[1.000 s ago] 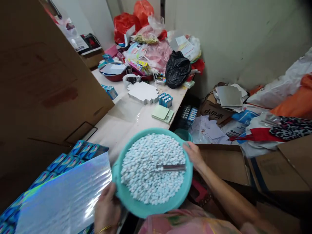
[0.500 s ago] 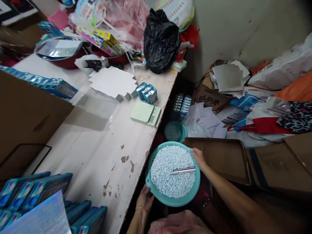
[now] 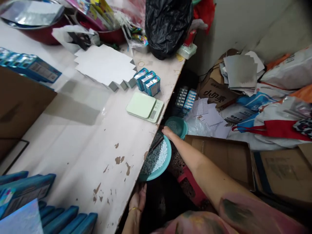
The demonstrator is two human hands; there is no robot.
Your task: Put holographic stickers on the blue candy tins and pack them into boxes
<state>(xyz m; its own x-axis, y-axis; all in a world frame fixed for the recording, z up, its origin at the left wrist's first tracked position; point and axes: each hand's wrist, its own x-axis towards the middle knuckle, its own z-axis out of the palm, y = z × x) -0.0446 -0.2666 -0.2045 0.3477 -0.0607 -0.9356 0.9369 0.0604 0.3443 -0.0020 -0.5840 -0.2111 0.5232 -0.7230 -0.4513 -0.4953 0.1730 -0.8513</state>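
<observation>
A turquoise plastic basin (image 3: 169,159) holds pale blue-white pellets (image 3: 162,156), and its left part is hidden beneath the table edge. My right hand (image 3: 168,131) grips the far rim, with its fingers partly out of sight. By the near rim, my left hand (image 3: 138,199), with a yellow band at the wrist, supports the basin from below; some fingertips are hidden. Lying on the pellets is a metal tube (image 3: 157,144), now in shadow. Above the basin, a pale green scale (image 3: 141,104) rests near the table's edge.
Blue boxes (image 3: 148,81) and stacked white card (image 3: 104,66) stand on the worn table (image 3: 97,146). Behind the basin is a smaller turquoise bowl (image 3: 181,126). An open carton (image 3: 219,156) lies to the right, near a red stool (image 3: 192,185). A black bag (image 3: 168,29) sits at the table's far corner.
The basin has moved left, partly under the table, with both hands following it. My right arm now reaches farther across, exposing the red stool. The view has shifted closer to the table.
</observation>
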